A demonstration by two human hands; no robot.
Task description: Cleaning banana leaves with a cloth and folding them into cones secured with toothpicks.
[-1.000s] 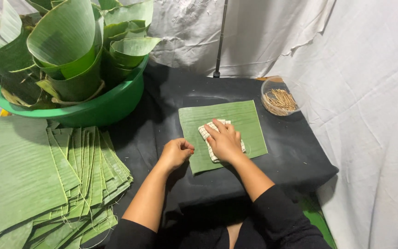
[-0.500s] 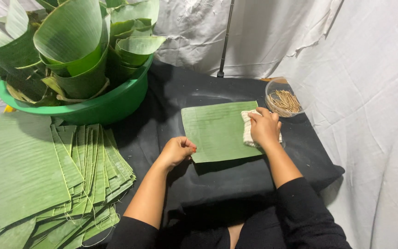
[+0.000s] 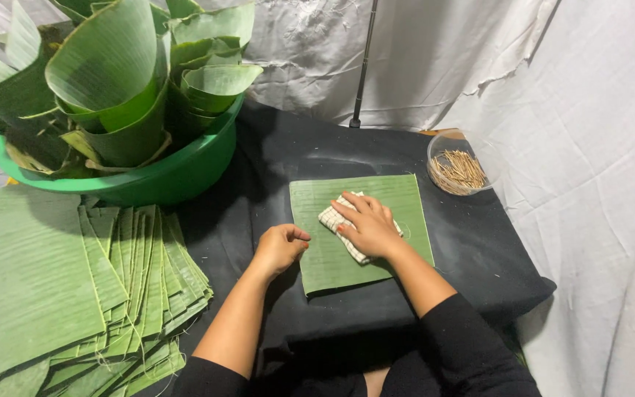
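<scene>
- A square-cut banana leaf lies flat on the black-draped counter, directly in front of you.
- A folded checked cloth rests on the leaf near its middle, under your right hand.
- Your left hand sits on the counter at the leaf's left edge, knuckles just touching or just beside it; cannot tell which.
- Most of the cloth is covered by your right hand; only its left and lower edges show.
- Right hand: open, fingers spread, palm pressed flat on the cloth.
- Left hand: curled into a loose fist, holding nothing visible.
- A stack of cut leaves lies left, cut off by the frame edge.
- A green tub of rolled leaf cones sits behind it.
- A clear bowl of wooden picks stands at the leaf's far right corner, apart from it.
</scene>
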